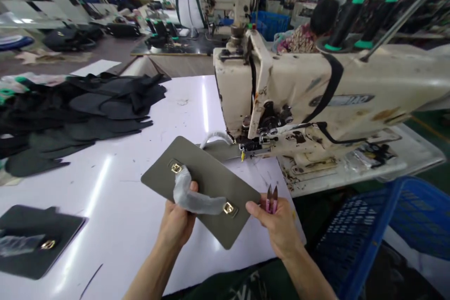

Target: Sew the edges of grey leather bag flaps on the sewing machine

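Note:
A grey-green panel point(211, 173) with rounded corners is held tilted above the white table. On its face a handle point(197, 199) wrapped in clear plastic joins two gold buckles. My left hand point(180, 218) grips the lower left edge, thumb beside the handle. At the panel's right corner, my right hand point(276, 225) pinches the edge and also holds small thread snips point(272, 200) with pink grips, blades pointing up. Just behind the panel, another grey-green piece point(223, 149) with a pale handle lies by the needle area of the sewing machine point(298, 89).
Black cut pieces point(105, 98) are heaped on the white table point(140, 154) at left. Another dark panel point(38, 239) with a wrapped handle lies lower left. A blue basket point(365, 234) stands at lower right. People sit among machines at the back.

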The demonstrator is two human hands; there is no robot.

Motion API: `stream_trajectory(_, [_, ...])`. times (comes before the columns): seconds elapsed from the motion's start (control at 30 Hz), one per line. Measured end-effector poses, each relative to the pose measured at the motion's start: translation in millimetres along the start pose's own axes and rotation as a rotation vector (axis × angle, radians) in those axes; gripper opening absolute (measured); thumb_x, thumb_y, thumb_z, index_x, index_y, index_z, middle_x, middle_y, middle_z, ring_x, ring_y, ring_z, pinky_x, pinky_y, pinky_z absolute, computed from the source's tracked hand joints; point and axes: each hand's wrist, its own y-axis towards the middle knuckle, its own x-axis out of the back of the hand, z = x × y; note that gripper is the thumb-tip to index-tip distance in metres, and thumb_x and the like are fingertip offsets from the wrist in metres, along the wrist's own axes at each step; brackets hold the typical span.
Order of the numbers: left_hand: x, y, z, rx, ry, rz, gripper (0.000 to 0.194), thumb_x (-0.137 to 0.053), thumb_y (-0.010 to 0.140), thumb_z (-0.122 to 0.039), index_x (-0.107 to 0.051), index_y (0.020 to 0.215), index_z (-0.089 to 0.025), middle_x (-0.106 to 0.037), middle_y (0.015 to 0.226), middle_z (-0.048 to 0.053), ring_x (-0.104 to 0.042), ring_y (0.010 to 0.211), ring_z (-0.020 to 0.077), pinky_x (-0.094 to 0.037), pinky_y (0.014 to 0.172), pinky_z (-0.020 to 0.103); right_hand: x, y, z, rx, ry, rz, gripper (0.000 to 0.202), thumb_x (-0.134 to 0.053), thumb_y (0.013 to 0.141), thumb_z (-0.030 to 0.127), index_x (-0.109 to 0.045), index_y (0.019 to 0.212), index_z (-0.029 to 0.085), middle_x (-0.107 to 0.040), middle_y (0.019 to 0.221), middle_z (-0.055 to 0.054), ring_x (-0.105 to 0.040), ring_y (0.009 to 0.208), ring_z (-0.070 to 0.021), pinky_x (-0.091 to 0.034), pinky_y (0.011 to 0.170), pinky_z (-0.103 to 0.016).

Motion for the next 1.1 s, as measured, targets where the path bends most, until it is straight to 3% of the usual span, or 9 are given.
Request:
stream_trajectory(0.17, [-7.4, 18.5, -8.0, 0.034, -0.026, 0.058, 0.050, -0.086, 0.070, -0.030, -0.070, 0.116, -0.021, -0.074, 0.111, 0.007, -0.072, 0.098, 0.0262, -0.063, 0.084, 0.032, -5.8, 6.8, 6.2, 0.103, -0.223, -0.051, 0.028, -0.074, 0.083, 0.043, -0.079, 0.081, 0.015, -0.048, 0.059, 0.003, -0.037, 0.057, -0.0091, -0.032, 0.056, -0.023])
stream_trajectory(0.33, [-15.4, 28.3, -7.2, 0.264, -0.147, 0.072, 0.037, -0.082, 0.073, -0.029, -0.072, 0.106, -0.018, -0.075, 0.111, 0.011, -0.073, 0.099, 0.0314, -0.063, 0.088, 0.042, -11.6, 14.3, 8.5, 0.146, -0.396, -0.133, 0.031, -0.070, 0.084, 0.044, -0.075, 0.075, 0.015, -0.028, 0.054, 0.006, -0.023, 0.053, -0.0079, -0.018, 0.051, -0.025])
stream_trajectory(0.53, [-27.9, 57.9, -10.0, 0.039, -0.034, 0.056, 0.042, -0.087, 0.065, -0.025, -0.073, 0.104, -0.016, -0.076, 0.104, 0.008, -0.074, 0.081, 0.0220, -0.065, 0.075, 0.031, -11.7, 38.1, 5.8, 0.167, -0.309, -0.094, 0.049, -0.069, 0.085, 0.047, -0.049, 0.053, 0.016, -0.023, 0.057, 0.006, -0.021, 0.055, -0.0076, -0.017, 0.052, -0.025])
stream_trajectory(0.73, [-45.5, 112.0, -32.1, 0.024, 0.153, 0.129, 0.035, -0.088, 0.052, -0.023, -0.072, 0.080, -0.010, -0.074, 0.073, 0.007, -0.068, 0.057, 0.0194, -0.061, 0.054, 0.030, -19.4, 74.8, -0.3, 0.027, -0.145, -0.058, 0.043, -0.073, 0.079, 0.053, -0.073, 0.064, 0.012, -0.026, 0.054, 0.006, -0.017, 0.051, -0.0067, -0.014, 0.048, -0.025])
stream_trajectory(0.93, [-58.9, 152.2, -33.1, 0.059, 0.189, 0.193, 0.029, -0.082, 0.048, -0.016, -0.069, 0.074, -0.013, -0.070, 0.062, 0.004, -0.067, 0.052, 0.0224, -0.059, 0.052, 0.034, -27.5, 96.8, -7.0, 0.021, -0.067, -0.115, 0.042, -0.076, 0.077, 0.053, -0.077, 0.065, 0.013, -0.024, 0.047, 0.008, -0.016, 0.049, -0.0064, -0.014, 0.047, -0.025])
stream_trajectory(1.1, [-72.9, 165.1, -31.7, 0.025, 0.176, 0.219, 0.029, -0.080, 0.049, -0.018, -0.068, 0.075, -0.015, -0.070, 0.063, 0.002, -0.065, 0.052, 0.0202, -0.059, 0.056, 0.036, -37.5, 102.2, -9.4, 0.068, -0.059, -0.254, 0.043, -0.077, 0.075, 0.054, -0.077, 0.065, 0.012, -0.044, 0.050, 0.003, -0.024, 0.048, -0.0063, -0.018, 0.047, -0.025])
